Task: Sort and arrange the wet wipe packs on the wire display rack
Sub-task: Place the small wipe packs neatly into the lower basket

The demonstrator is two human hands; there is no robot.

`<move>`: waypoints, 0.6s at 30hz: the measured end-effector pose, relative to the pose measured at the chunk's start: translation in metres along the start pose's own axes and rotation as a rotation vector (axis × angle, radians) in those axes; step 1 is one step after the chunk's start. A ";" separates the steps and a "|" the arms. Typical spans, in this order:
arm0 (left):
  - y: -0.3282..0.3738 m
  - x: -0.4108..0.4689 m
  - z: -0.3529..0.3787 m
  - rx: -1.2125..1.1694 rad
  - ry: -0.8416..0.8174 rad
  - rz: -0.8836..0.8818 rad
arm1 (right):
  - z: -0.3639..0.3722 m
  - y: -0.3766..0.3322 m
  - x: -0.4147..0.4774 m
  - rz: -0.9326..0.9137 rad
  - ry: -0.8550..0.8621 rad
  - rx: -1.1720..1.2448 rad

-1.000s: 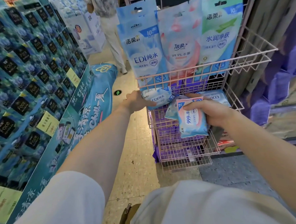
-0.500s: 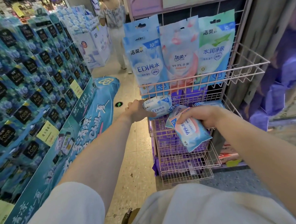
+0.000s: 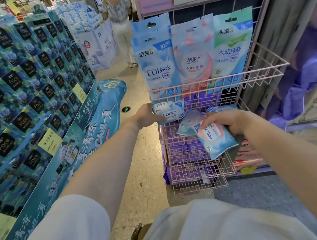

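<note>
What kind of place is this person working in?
Most likely a supermarket aisle: a pink wire rack hung with wet wipe packs, a stacked tissue-box display with yellow price tags, and a shopper beyond.

Two bare hands hold wet wipe packs at a pink wire display rack (image 3: 216, 87).

The left hand (image 3: 146, 116) grips a small blue-and-white pack (image 3: 169, 112) at the rack's left edge. The right hand (image 3: 233, 120) clutches a pink-and-blue pack (image 3: 214, 139), tilted, with a pale blue pack (image 3: 190, 122) behind it. Three tall pouches stand upright in the top basket.
</note>
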State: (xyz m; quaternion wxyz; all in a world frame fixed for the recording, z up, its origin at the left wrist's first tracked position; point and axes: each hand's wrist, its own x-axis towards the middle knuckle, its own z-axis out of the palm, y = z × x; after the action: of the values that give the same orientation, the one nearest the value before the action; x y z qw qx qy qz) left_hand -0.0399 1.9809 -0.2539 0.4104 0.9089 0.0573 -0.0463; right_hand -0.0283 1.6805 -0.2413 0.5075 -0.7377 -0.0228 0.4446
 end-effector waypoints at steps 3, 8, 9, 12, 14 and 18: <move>0.001 0.001 -0.001 0.009 -0.022 -0.009 | 0.006 0.005 0.001 -0.042 -0.070 -0.050; 0.006 0.001 -0.002 0.025 -0.050 -0.011 | 0.027 0.006 0.014 0.029 -0.118 -0.207; 0.006 0.001 -0.002 0.015 -0.052 -0.017 | 0.029 0.005 0.015 0.032 -0.121 -0.189; 0.004 0.002 0.000 0.000 -0.045 -0.035 | 0.027 0.004 0.018 0.042 -0.133 -0.123; 0.003 0.002 0.001 -0.005 -0.034 -0.038 | 0.026 0.002 0.015 0.053 -0.156 -0.176; 0.000 0.002 0.003 -0.014 -0.015 -0.034 | 0.028 0.005 0.008 0.019 -0.082 -0.202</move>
State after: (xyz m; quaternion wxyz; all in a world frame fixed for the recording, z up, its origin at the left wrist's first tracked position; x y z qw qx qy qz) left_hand -0.0377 1.9788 -0.2563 0.4164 0.9045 0.0700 -0.0596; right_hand -0.0447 1.7028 -0.2525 0.4250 -0.7666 -0.0812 0.4745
